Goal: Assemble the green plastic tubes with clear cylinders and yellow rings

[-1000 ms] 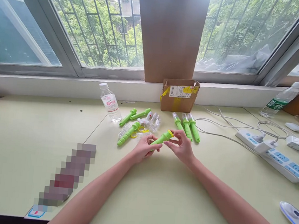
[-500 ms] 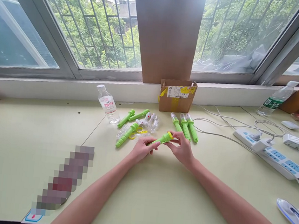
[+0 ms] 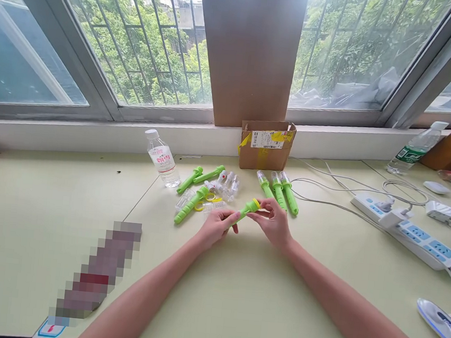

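My left hand (image 3: 219,226) is wrapped round the lower part of a green plastic handle (image 3: 248,208), which points up and to the right. On the handle's wide end sits a yellow ring (image 3: 255,204). My right hand (image 3: 275,222) is closed at that end, thumb and fingers pinching the yellow ring's edge. Beyond my left hand lie other green handles (image 3: 190,206), clear plastic covers (image 3: 230,185) and loose yellow rings (image 3: 210,196). Just past my right hand are three green handles with clear tops (image 3: 278,189), side by side.
A small cardboard box (image 3: 265,151) stands against the wall. There is a water bottle (image 3: 162,160) at back left and another bottle (image 3: 414,150) at back right. To the right lie a power strip (image 3: 414,235), cables (image 3: 339,188) and a white-blue device (image 3: 439,325). A blurred-out object (image 3: 98,273) lies front left.
The green handle has tipped a little steeper in my left hand, whose thumb has shifted along it. My right fingers stay at the yellow ring. Nothing else on the table has moved.
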### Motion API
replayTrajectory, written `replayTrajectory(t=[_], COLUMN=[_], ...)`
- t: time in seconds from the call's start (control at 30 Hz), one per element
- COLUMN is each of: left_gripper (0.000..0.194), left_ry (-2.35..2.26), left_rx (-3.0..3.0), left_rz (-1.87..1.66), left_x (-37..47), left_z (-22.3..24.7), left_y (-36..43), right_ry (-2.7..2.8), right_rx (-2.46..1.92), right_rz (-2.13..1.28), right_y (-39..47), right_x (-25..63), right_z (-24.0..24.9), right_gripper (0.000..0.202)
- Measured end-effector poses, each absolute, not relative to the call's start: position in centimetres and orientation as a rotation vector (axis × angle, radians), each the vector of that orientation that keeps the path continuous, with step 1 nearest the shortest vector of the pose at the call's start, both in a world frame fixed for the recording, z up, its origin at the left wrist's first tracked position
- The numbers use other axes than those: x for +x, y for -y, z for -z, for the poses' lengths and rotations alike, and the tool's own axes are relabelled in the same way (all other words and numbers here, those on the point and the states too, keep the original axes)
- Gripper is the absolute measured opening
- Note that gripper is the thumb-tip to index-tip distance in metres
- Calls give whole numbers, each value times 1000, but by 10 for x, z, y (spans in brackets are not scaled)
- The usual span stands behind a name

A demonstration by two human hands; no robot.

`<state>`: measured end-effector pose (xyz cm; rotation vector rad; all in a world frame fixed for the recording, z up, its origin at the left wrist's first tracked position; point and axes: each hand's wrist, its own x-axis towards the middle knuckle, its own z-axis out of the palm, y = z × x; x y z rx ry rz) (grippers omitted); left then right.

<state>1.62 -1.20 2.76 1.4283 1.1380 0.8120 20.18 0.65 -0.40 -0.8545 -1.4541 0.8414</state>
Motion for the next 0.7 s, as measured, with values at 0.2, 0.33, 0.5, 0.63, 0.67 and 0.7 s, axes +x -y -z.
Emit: replayTrajectory(t=[0.2,0.33,0.5,0.63,0.67,0.7], left_gripper=[45,44,36,33,33,33], left_ry=[-1033,-1042,-1074,-1206,-1228,-1235], left_rx=[1215,1260,1386,1660,1728,1779], left_rz=[-758,-771,-827,-943,-971,-988], left_x=[15,14,16,17,18,18], left_z=[-30,-29,-27,-27,-27,-27], left_y=[11,11,12,12,12,12], right_ry=[1502,1494,1455,1413,1407,1403], right_rx=[-790,-831,-865,-893,-902,-912], right_rz=[-885,-842,-824,-824,-827,-832], right_y=[-7,-6,-5,-6,-6,-6], right_x=[201,200,200,201,201,201], right_z=[3,5,6,5,5,5], right_gripper=[35,32,34,35,35,36])
